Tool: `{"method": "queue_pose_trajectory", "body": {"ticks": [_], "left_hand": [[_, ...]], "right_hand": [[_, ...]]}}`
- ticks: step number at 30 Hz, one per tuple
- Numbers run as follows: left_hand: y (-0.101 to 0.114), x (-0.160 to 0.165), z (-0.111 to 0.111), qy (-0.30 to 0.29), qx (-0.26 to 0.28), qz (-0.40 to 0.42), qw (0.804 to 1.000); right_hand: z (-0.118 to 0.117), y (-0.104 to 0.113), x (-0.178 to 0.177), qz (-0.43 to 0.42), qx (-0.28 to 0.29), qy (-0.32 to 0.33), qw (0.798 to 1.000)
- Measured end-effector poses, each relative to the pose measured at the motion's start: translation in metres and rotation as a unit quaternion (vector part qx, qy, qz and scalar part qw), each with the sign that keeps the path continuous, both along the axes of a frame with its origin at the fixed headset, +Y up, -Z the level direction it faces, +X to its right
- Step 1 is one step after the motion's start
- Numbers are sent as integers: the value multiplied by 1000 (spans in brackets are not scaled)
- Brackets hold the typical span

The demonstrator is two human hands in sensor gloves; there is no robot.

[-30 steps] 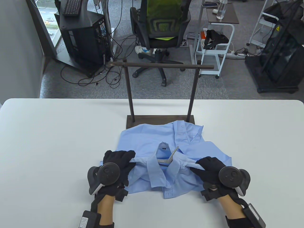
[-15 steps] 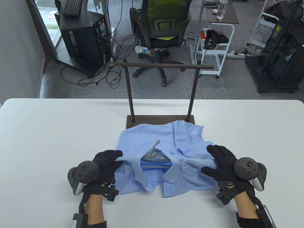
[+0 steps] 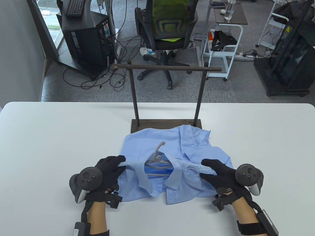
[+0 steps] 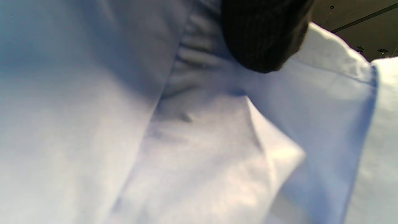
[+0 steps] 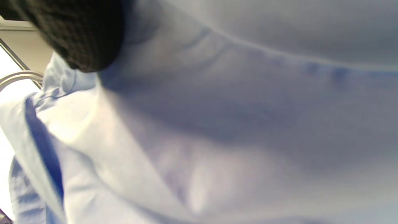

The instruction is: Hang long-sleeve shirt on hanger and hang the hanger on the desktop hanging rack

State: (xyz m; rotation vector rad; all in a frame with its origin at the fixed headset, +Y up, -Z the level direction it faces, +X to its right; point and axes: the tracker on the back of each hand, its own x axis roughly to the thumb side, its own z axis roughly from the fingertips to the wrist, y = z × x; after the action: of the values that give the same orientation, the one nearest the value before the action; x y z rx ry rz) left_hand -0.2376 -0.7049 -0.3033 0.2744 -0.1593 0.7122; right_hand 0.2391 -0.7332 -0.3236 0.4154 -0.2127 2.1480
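A light blue long-sleeve shirt (image 3: 157,140) lies crumpled on the white table (image 3: 49,137), its collar towards me. A grey hanger (image 3: 157,162) sits inside the open collar, and its hook (image 3: 158,148) sticks up out of the neck. My left hand (image 3: 120,163) grips the shirt's left shoulder, my right hand (image 3: 205,169) the right shoulder, pulling the cloth taut over the hanger's arms. Both wrist views are filled with blue cloth (image 4: 199,149) (image 5: 233,124), with one black fingertip (image 4: 261,37) (image 5: 80,34) pressed on it. The ends of the hanger are hidden under the fabric.
The dark desktop rack stands just behind the shirt. Its base (image 3: 147,123) touches the shirt's far edge and its bar (image 3: 169,68) runs high across. Beyond the table are an office chair (image 3: 167,27), a computer stand (image 3: 83,36) and carts.
Both hands slid outward from the collar to the shoulders. The collar opened and the hanger's hook swung up. The right hand then came back slightly inward.
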Motion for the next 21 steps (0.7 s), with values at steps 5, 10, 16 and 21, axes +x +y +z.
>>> {"method": "queue_pose_trajectory", "body": {"ticks": [5, 10, 16, 21], "left_hand": [[-3, -4, 4, 12, 1, 12, 1000], [2, -18, 20, 50, 39, 56, 996], [26, -15, 46, 134, 152, 20, 979], [25, -2, 43, 94, 131, -2, 987]], "right_hand": [[-4, -1, -3, -75, -10, 32, 997], [-12, 11, -3, -105, 10, 3, 994], [-37, 31, 2, -151, 24, -38, 988], [-73, 68, 3, -161, 33, -59, 985]]}}
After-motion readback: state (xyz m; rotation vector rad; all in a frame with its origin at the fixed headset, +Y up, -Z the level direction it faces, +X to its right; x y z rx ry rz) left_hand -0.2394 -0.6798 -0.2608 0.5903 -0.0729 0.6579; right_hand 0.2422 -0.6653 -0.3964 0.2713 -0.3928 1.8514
